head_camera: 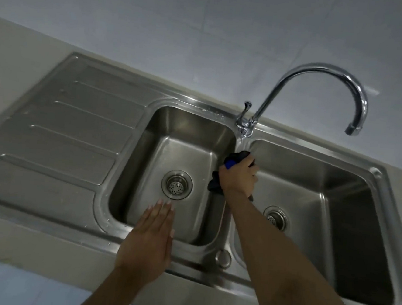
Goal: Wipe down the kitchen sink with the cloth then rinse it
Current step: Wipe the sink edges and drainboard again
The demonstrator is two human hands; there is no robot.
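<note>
The right hand (238, 175) was clenched around a dark cloth (216, 185), pressing it onto the ridge that divided the two basins of the stainless steel sink (59, 115). The left hand (149, 240) was released and grasped nothing, hovering flat with its fingers together over the near rim of the left basin (182, 155).

Taking the faucet (317, 89) as the landmark, the pale surface (12, 46) carried the sink and ran off to its left and behind it, meeting a plain light wall (206, 19). The ribbed drainboard (71, 121) lay far left of the faucet, the left basin just below and left of its base, and the right basin (331, 207) below and right of it. The chrome spout arched up and over to the right, its outlet above the right basin's far edge. A small lever handle (246, 107) stood just left of the faucet's base. The cloth sat a little below that base, with a bright blue patch (230, 164) showing at the hand's thumb side. The left drain strainer (176, 185) lay well below and left of the faucet.

The right forearm crossed the right basin and partly covered its drain (277, 218). Most of the cloth was hidden beneath the hand, so its shape was hard to make out. The sink's right end was cut off by the frame edge.
</note>
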